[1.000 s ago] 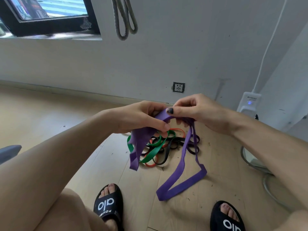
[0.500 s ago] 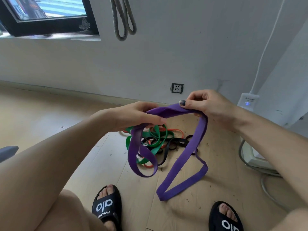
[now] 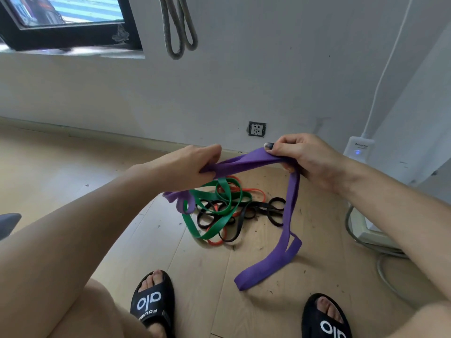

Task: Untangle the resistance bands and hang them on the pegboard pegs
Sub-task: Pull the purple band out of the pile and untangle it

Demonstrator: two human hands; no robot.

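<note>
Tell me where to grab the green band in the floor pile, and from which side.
Take the green band at its upper arc, coming from above. That loop seems to ride on top of the black band and orange band, so fingers could probably hook under it there. Its lower stretch looks crossed by black strands. Both hands, left hand and right hand, now hold the purple band.

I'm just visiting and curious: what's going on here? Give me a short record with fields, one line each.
setting: wood floor beside a grey wall
left hand: grips one end of the stretched part of the purple band
right hand: grips the other end
purple band: taut between the hands, long loop hanging to the floor
pile on floor: green band, orange band, black band, tangled together
already hanging: grey band on the wall; its peg is out of view
feet: black slides
</note>
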